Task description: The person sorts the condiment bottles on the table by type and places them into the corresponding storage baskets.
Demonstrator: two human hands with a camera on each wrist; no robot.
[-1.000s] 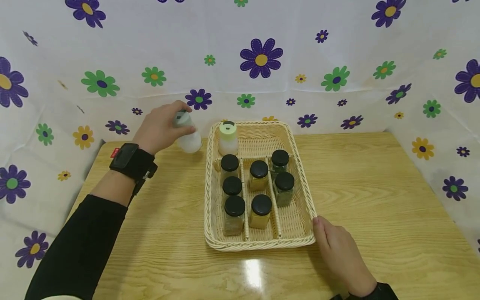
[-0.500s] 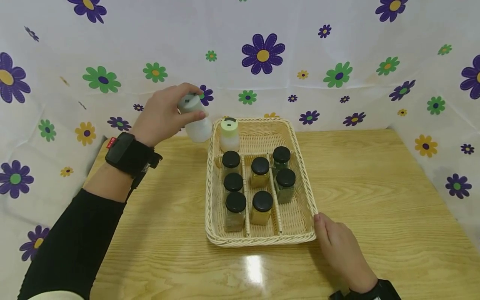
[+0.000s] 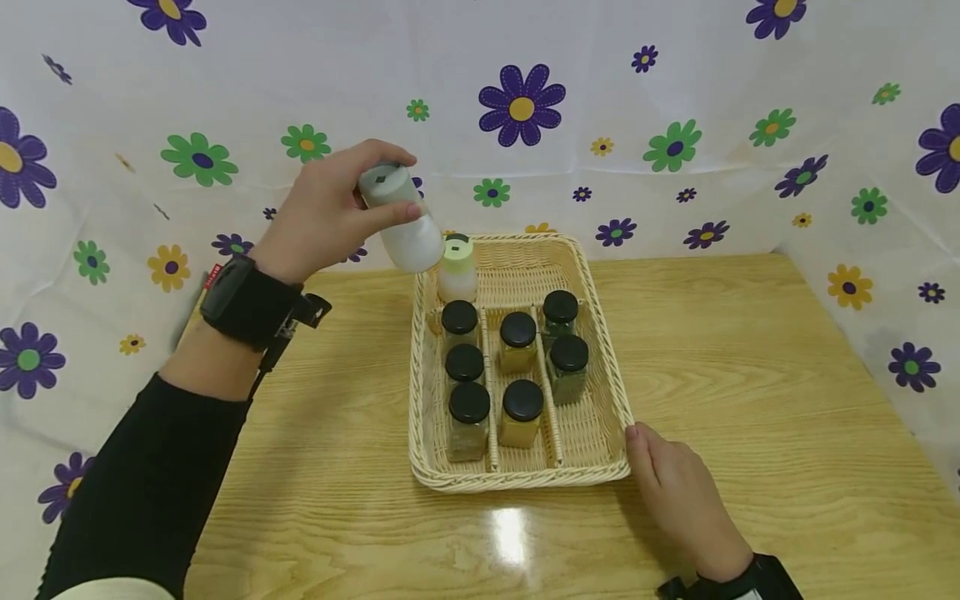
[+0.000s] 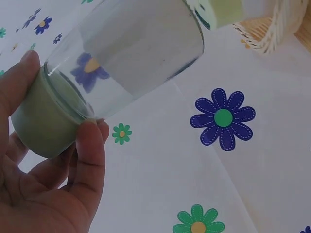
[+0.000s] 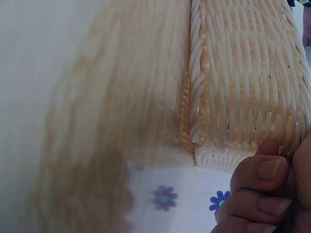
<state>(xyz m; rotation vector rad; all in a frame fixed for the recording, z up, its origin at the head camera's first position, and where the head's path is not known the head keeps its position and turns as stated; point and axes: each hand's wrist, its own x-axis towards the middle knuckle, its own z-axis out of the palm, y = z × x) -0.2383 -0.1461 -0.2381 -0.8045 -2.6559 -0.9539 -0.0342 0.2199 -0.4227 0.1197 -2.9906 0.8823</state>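
Near the back left corner of the wicker basket (image 3: 525,481), my left hand (image 3: 318,212) holds a clear seasoning jar (image 3: 416,243) with a pale green lid and white contents. The jar is tilted and raised, its base towards the basket. In the left wrist view, thumb and fingers grip the lid (image 4: 46,116). A second seasoning jar (image 3: 457,279), with a yellow-green lid, stands in the basket's back compartment at the left. My right hand (image 3: 678,492) grips the front right corner of the basket. Its fingers curl beside the woven wall (image 5: 243,92) in the right wrist view.
Several glass jars with black lids stand in the three front compartments, among them a yellow spice jar (image 3: 521,417) and a green herb jar (image 3: 568,371). The basket sits on a wooden table (image 3: 750,375). A flowered cloth (image 3: 562,192) hangs behind.
My left hand has lifted the pale-green-lidded jar up and to the right, tilting it more, towards the basket's back left corner. The right hand stays at the basket's corner.
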